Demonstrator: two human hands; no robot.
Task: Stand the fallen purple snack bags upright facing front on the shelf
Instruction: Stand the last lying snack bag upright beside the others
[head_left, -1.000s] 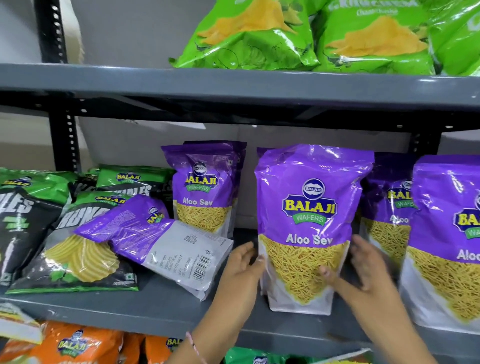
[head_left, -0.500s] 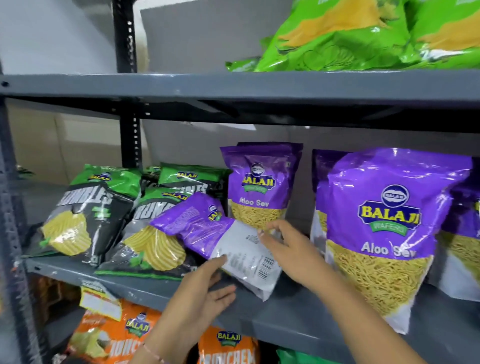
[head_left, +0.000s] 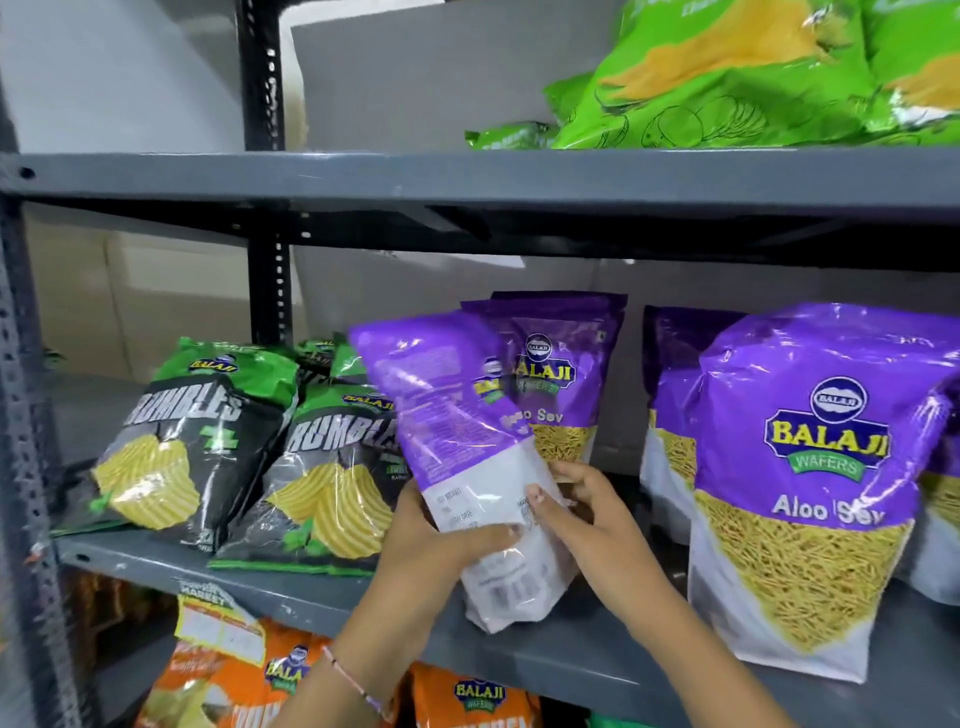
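Tilting purple bag (head_left: 457, 441) held low between left hand (head_left: 431, 540) and right hand (head_left: 587, 514).

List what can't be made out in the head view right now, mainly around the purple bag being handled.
- Held purple Aloo Sev bag: front hidden, back faces camera; its print is motion-blurred.
- Its lower edge: left hand and right hand cover it.
- Upright Aloo Sev bag behind: partly hidden by the held bag.
- Far-right purple bag: cut by frame edge.
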